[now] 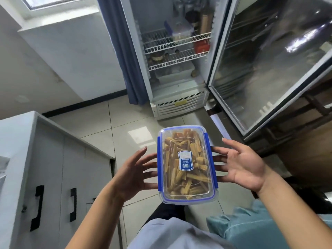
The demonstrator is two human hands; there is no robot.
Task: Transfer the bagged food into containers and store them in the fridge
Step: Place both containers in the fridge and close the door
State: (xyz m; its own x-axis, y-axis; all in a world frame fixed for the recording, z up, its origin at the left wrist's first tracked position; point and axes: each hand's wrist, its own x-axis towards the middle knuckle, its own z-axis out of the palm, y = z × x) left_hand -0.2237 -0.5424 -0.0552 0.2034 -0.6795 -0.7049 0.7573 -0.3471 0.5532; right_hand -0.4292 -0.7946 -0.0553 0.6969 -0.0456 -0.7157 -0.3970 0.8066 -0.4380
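A clear rectangular container point(186, 164) with a blue-trimmed lid and blue side clips is full of tan, stick-shaped dried food. I carry it level in front of me over the tiled floor. My left hand point(134, 171) supports its left side with fingers spread underneath. My right hand point(240, 164) does the same on the right side. Ahead stands the fridge point(172, 56), its glass door point(269, 65) swung wide to the right. On its wire shelves sit another clear container point(181, 32), jars and a red box.
A grey cabinet point(53, 168) with black handles stands at my left. A blue curtain point(122, 51) hangs left of the fridge. A white tub point(174, 75) sits low in the fridge. A brown wooden table point(305, 137) is behind the door at right.
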